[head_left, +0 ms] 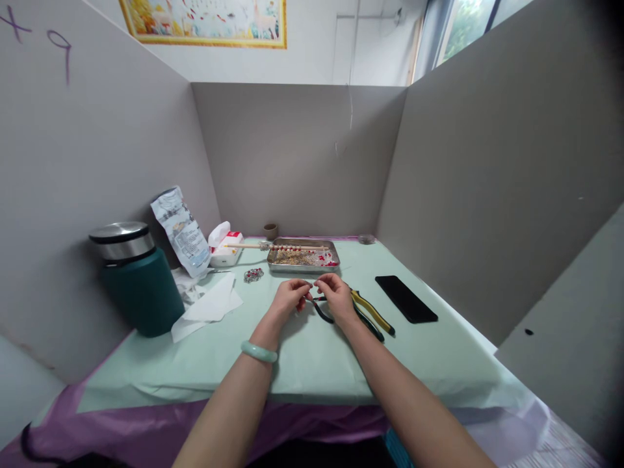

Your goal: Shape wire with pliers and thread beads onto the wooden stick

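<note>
My left hand [291, 297], with a pale green bangle [259, 351] on its wrist, is closed in a pinch. My right hand [335, 296] pinches close beside it, fingertips nearly meeting. What the fingertips hold is too small to make out. A dark curved handle [322, 314] shows below and between the hands; I cannot tell whether the left fingers grip it. Pliers with yellow and dark handles [374, 312] lie just right of my right hand, partly hidden by it. Beyond the hands stands a metal tray [303, 268] of small gold and red beads, a beaded stick [292, 247] across it.
A beaded chain [253, 275] lies left of the tray. Farther left are white paper [212, 303], a tissue pack [227, 250], a foil pouch [182, 231] and a green flask [141, 286]. A black phone [406, 299] rests at right. Grey panels [297, 156] enclose the table.
</note>
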Demonstrator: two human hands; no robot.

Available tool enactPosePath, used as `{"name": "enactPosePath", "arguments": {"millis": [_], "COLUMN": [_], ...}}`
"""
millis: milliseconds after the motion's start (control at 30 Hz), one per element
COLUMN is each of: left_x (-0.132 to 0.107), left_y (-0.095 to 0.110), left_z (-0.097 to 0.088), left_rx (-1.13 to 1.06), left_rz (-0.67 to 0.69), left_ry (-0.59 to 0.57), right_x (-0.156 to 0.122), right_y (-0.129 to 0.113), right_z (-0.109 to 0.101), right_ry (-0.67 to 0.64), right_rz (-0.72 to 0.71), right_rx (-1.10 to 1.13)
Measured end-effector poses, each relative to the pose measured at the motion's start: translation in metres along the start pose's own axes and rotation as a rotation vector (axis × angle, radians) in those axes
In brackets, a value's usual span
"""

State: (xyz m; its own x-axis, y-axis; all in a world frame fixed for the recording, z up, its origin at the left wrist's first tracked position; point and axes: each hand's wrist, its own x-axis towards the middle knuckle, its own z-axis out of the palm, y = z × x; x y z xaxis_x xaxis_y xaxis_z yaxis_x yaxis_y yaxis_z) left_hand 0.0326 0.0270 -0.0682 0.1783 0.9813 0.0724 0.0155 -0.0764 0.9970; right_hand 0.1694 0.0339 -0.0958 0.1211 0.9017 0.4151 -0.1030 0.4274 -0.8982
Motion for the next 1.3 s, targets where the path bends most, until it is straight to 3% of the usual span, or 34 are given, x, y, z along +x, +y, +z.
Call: {"name": "enactPosePath", "arguments": {"millis": [600, 1033, 1300], "left_x": [0.0, 0.003, 0.006], "left_y": [-0.001, -0.005, -0.009], "left_z": [-0.001, -0.001, -0.001], "left_rx": [-0.03, -0.009, -0.004], "left_rz": [0.001, -0.003, 0.007], "left_ry": [-0.003, 0.005, 0.03], "right_x": [0.0, -0.009, -0.01], "right_y": [0.007, -0.001, -0.001], "right_z": [-0.003, -0.002, -0.003], "right_ry": [0.004, -0.044, -0.064], "right_rz": [-0.07, -0.39, -0.421], "right_rx": [-0.137, -0.508, -0.561]}}
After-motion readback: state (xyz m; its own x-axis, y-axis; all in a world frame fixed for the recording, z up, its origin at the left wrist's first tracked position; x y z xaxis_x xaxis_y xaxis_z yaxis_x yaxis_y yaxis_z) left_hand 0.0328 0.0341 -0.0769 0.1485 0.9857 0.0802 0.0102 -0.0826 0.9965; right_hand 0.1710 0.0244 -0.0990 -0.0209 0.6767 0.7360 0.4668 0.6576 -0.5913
